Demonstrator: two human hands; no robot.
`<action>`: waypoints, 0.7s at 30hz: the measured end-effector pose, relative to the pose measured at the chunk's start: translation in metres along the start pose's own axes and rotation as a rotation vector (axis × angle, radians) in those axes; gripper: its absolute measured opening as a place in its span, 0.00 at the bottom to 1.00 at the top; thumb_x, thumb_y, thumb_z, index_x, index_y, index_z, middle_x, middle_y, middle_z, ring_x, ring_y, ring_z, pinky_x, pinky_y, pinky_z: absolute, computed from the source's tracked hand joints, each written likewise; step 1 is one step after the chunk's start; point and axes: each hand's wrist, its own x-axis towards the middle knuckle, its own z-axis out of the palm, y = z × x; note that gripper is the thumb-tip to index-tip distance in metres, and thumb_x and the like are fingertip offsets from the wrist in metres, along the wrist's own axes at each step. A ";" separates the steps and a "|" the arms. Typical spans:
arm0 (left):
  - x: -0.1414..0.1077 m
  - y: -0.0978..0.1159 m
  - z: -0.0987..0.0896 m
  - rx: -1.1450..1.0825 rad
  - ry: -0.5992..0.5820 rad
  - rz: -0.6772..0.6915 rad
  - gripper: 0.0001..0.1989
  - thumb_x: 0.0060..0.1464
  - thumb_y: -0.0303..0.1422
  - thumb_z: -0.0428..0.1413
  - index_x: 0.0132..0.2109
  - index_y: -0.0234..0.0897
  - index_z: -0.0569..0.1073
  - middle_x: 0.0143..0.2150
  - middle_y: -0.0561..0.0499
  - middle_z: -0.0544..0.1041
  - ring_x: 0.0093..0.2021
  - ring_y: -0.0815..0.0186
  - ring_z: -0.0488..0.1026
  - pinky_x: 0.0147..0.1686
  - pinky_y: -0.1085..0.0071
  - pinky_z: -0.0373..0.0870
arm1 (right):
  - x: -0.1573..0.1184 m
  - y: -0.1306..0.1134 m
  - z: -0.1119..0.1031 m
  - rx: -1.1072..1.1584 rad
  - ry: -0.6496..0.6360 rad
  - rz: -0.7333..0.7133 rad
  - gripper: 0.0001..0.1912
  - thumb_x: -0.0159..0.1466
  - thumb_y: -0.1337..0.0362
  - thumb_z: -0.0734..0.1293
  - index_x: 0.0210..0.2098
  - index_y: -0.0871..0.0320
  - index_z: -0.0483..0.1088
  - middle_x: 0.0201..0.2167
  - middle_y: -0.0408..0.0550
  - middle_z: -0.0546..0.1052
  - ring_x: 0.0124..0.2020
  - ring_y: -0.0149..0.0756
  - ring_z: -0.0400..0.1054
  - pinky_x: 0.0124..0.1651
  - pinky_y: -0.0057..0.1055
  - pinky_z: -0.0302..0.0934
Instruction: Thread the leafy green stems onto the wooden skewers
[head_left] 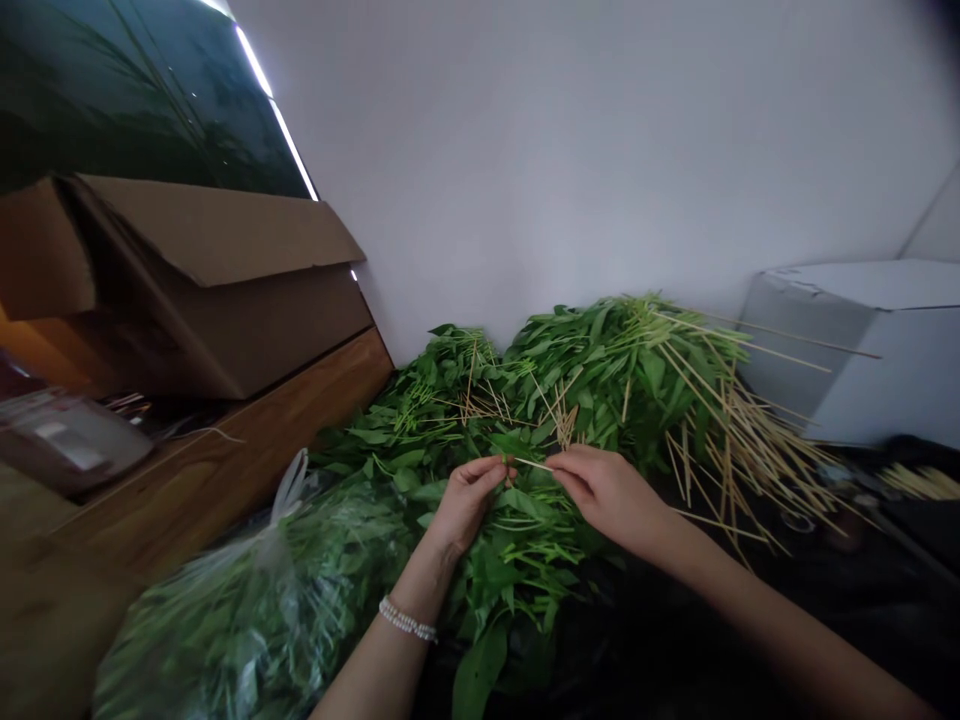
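My left hand [466, 498], with a beaded bracelet on its wrist, pinches a green leafy stem [507, 460]. From the right, my right hand [600, 492] grips a thin wooden skewer [534, 463] whose far end meets the stem at my left fingertips. Whether the skewer has pierced the stem is too small to tell. Below both hands lies a pile of loose leafy stems [525, 550]. Beyond them, a heap of greens [600, 350] has many pale skewers [739, 450] sticking out to the right, and several loose skewers [566, 425] lie just behind my hands.
A knotted clear plastic bag of greens [262, 600] sits at the front left. An open cardboard box [225, 330] rests on a wooden surface [315, 400] at left. At right stands a white box [885, 350], against the pale wall [562, 150]. Black sheeting [660, 640] lies underneath.
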 end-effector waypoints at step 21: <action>-0.001 -0.002 0.000 0.117 -0.006 0.074 0.11 0.42 0.33 0.68 0.35 0.34 0.82 0.30 0.48 0.82 0.32 0.68 0.75 0.42 0.72 0.68 | -0.005 -0.016 0.003 -0.119 -0.060 0.038 0.15 0.68 0.68 0.57 0.45 0.52 0.73 0.34 0.45 0.72 0.34 0.32 0.69 0.37 0.26 0.59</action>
